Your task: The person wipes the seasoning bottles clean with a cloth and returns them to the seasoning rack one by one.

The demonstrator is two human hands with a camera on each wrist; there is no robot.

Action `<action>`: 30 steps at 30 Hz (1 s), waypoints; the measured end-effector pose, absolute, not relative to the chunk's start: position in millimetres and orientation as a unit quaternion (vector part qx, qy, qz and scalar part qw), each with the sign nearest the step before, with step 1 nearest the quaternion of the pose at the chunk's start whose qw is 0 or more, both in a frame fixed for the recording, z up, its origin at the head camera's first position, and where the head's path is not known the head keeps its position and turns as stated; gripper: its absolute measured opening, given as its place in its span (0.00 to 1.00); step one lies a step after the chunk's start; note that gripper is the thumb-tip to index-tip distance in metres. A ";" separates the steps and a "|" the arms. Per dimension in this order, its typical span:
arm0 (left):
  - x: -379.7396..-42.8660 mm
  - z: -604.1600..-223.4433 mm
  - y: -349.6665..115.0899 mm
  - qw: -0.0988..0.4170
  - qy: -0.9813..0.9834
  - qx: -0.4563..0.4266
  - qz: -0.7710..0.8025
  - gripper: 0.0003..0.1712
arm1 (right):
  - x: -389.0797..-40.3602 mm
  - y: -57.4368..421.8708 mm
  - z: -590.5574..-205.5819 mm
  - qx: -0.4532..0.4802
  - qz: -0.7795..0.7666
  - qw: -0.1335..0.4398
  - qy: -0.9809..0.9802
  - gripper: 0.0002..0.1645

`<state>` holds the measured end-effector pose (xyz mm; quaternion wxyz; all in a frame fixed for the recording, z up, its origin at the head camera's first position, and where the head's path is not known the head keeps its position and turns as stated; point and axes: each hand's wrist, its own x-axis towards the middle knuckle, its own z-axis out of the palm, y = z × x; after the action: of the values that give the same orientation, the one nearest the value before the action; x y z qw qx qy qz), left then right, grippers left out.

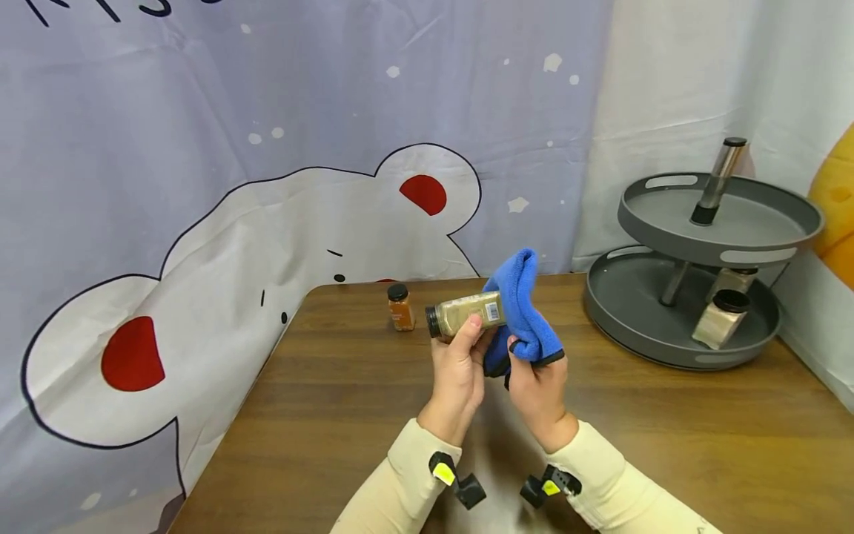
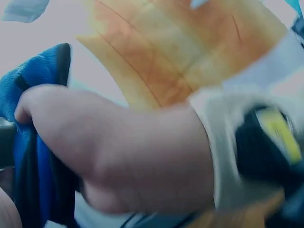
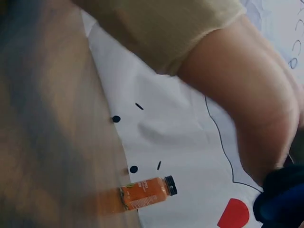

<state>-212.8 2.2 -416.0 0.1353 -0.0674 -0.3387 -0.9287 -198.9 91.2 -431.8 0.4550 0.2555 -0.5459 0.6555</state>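
Observation:
My left hand (image 1: 457,378) grips a spice jar (image 1: 467,313) with a black lid and pale greenish-tan contents, tilted nearly flat with its lid to the left. A blue cloth (image 1: 523,311) with black edging is pinched in my right hand (image 1: 542,393) and touches the base end of that jar. In the left wrist view, the right hand (image 2: 95,137) shows with the blue cloth (image 2: 35,76) at its fingers. Behind the left hand, an orange spice jar (image 1: 401,308) with a black lid stands upright on the table; the right wrist view also catches this orange jar (image 3: 146,193).
At the right stands a two-tier grey turntable rack (image 1: 667,348) with a central post (image 1: 719,182). Its lower tier holds a jar with pale contents (image 1: 719,320) and another jar (image 1: 732,280) behind it. A printed curtain (image 1: 320,222) hangs behind the wooden table (image 1: 347,408).

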 end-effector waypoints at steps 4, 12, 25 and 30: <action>-216.8 -422.2 -3.7 0.219 -0.453 -0.117 -0.856 0.28 | -202.4 96.9 -428.9 0.182 0.675 0.434 -0.568 0.26; -236.8 -428.5 -33.3 0.310 -0.648 -0.293 -0.631 0.33 | -211.5 113.4 -420.2 0.051 0.761 0.285 -0.581 0.16; -241.6 -415.2 -57.1 0.262 -0.764 -0.428 -0.404 0.31 | -224.8 136.1 -418.6 0.040 0.785 0.062 -0.615 0.07; -237.2 -405.6 -61.0 0.210 -0.788 -0.458 -0.354 0.30 | -229.3 145.8 -417.5 0.068 0.767 -0.005 -0.639 0.09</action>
<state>-237.2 -61.0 -405.6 0.2102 -0.4577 -0.7880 -0.3541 -229.3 145.8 -417.5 -0.0053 0.0680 -0.6385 0.7666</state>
